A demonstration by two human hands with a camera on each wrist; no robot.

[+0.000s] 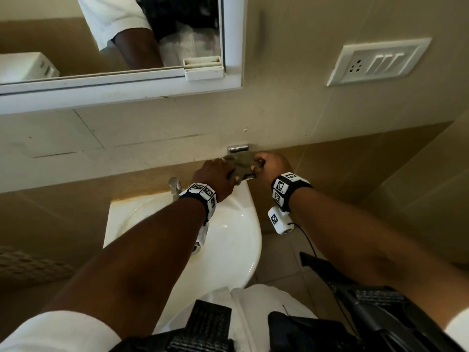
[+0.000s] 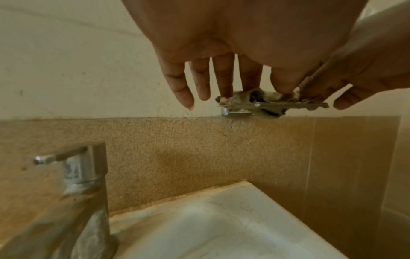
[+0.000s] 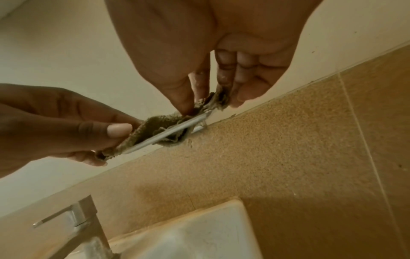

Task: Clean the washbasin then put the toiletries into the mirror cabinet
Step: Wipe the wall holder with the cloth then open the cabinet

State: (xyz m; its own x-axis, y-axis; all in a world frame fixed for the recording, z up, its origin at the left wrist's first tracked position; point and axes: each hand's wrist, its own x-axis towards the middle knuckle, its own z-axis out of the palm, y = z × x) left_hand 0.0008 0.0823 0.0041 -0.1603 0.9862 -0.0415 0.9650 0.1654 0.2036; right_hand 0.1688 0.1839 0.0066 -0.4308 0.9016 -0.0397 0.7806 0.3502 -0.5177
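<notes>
A grey-brown cloth (image 1: 241,162) lies draped over a small metal wall rack (image 1: 237,148) above the white washbasin (image 1: 236,240). My left hand (image 1: 218,174) pinches the cloth's left end between thumb and fingers; the left wrist view shows the cloth (image 2: 248,98) under its fingertips. My right hand (image 1: 269,163) pinches the right end, and in the right wrist view its fingertips (image 3: 188,106) press the cloth (image 3: 159,126) onto the rack's bar (image 3: 173,133). The white-framed mirror cabinet (image 1: 152,94) hangs up on the left, closed. No toiletries are in view.
A chrome tap (image 1: 175,186) stands at the basin's back left, just under my left wrist. A white switch and socket panel (image 1: 378,60) sits on the wall at upper right. Beige tiles cover the wall behind the basin.
</notes>
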